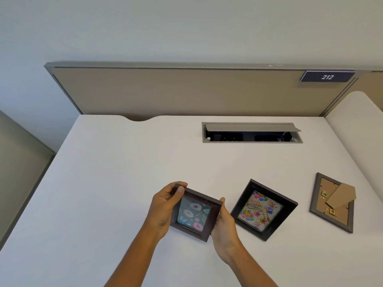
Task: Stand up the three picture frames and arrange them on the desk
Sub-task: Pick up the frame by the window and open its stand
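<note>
White, smooth-topped desk (124,183), standing against a tan fabric partition. Carrying, toward its back right, a recessed grey cable hatch (251,132), lying open. Bearing, near its front right, a dark-framed "Happy Birthday" balloon picture (263,209), lying face up and skewed. Just beside it, further right, a grey-framed picture (331,202), lying face down, showing its brown cardboard back.

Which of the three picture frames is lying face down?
The frame on the far right is face down, its brown backing and stand showing. The birthday frame and the doughnut frame both show their pictures.
</note>
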Demonstrator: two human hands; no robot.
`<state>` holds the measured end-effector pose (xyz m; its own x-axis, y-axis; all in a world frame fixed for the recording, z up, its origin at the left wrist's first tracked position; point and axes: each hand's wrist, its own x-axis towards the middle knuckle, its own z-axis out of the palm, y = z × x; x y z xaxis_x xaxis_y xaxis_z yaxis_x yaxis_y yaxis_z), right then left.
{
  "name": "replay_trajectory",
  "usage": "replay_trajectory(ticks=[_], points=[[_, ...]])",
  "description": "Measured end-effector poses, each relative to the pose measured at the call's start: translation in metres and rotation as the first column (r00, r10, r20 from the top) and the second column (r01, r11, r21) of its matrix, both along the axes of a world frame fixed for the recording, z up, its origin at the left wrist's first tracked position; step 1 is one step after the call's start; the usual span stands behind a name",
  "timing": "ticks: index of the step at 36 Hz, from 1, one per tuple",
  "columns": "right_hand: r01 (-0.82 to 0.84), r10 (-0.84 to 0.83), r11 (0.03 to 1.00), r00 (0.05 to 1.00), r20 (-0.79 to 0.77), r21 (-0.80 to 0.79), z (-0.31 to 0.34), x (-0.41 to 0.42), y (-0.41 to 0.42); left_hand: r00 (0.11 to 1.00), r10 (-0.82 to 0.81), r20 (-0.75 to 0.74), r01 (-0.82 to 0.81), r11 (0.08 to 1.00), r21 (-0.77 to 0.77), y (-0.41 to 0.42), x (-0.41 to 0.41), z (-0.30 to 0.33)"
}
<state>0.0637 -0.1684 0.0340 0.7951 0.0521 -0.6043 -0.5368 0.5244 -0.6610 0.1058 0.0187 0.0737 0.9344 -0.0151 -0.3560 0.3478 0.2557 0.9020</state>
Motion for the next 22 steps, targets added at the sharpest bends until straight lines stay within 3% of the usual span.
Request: replay_trajectory(ticks=[22], points=[[0.020, -0.021, 1.000, 0.997, -0.080, -0.007, -0.018, 0.013, -0.004, 0.997, -0.014, -0.070, 0.014, 1.000, -0.007, -0.004, 0.008, -0.018]])
